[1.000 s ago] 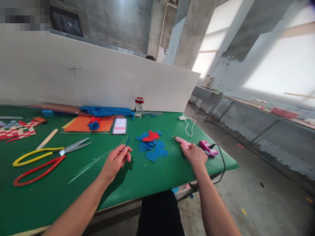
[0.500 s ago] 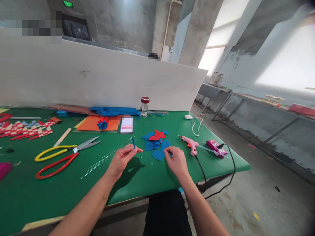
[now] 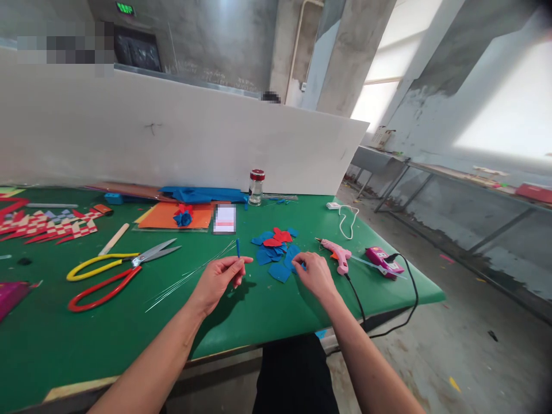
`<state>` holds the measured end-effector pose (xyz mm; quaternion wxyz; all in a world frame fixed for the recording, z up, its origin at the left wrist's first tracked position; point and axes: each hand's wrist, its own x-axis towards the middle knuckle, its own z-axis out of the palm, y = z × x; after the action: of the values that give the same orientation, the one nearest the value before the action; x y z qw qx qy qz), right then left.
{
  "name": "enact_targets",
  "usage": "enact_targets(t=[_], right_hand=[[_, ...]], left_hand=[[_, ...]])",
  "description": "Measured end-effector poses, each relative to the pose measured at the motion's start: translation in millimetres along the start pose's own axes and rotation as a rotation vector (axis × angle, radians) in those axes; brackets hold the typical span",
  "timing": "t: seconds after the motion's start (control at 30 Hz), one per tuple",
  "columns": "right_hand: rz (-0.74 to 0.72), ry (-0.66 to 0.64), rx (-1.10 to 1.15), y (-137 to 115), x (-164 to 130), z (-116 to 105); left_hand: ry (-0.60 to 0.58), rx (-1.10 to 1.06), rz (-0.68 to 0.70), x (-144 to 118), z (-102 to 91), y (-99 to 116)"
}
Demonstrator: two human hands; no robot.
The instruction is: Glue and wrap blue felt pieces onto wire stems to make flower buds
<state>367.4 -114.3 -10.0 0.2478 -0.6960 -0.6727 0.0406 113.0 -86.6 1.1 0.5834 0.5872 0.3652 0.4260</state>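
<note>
My left hand point(image 3: 219, 282) is closed, pinching a thin rolled blue strip point(image 3: 238, 248) upright between thumb and forefinger. To its right, my right hand point(image 3: 317, 276) is curled low over the table. Its thumb and fingers close at the edge of a blue petal-shaped piece point(image 3: 292, 254), and a bit of blue shows between them. Several more blue cut pieces point(image 3: 279, 272) lie loose beside these fingertips, with red cut pieces point(image 3: 282, 235) on top at the back. Past my right hand rests a pink glue gun point(image 3: 338, 255) with its stick sticking out behind.
Large scissors point(image 3: 136, 262) with yellow and red handles lie left, beside thin wires point(image 3: 181, 282). At the back stand a lidded glass jar point(image 3: 256, 190) and a white panel point(image 3: 207, 138). A purple box point(image 3: 382, 261) and black cable point(image 3: 416, 287) sit near the table's right edge.
The view has shifted slightly. My left hand keeps hold of the blue strip, its other fingers now curled further down. My right hand stays at the blue pieces, with little movement.
</note>
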Motion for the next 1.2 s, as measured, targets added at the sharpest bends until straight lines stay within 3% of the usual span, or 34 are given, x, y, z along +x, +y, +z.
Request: enact_targets(t=[0.13,0.3,0.47,0.67,0.77,0.87,0.97,1.2], right_hand=[[-0.025,-0.011,0.007,2,-4,3],[0.109,0.172,-0.102,25,-10,-5],[0.097,0.059,-0.225,28,-16,1],[0.094,0.045,-0.297,14,-3,9],[-0.108,0.134,-0.242,2,-3,7],[-0.535,0.219,-0.143,-20,-16,10],[-0.837,0.178,-0.145,-43,-36,19],[-1.133,0.133,-0.267,-60,-60,29]], left_hand=[[0.055,-0.016,0.015,0,0.3,3],[0.121,-0.009,0.035,1,-2.0,2],[0.112,0.006,0.028,2,-1.8,2],[0.066,0.012,0.020,1,-1.7,1],[0.045,-0.001,0.006,1,-2.1,0],[0.080,-0.035,0.009,0,-2.2,1],[0.110,-0.081,0.013,1,-2.5,2],[0.136,-0.163,-0.003,1,-4.3,0]])
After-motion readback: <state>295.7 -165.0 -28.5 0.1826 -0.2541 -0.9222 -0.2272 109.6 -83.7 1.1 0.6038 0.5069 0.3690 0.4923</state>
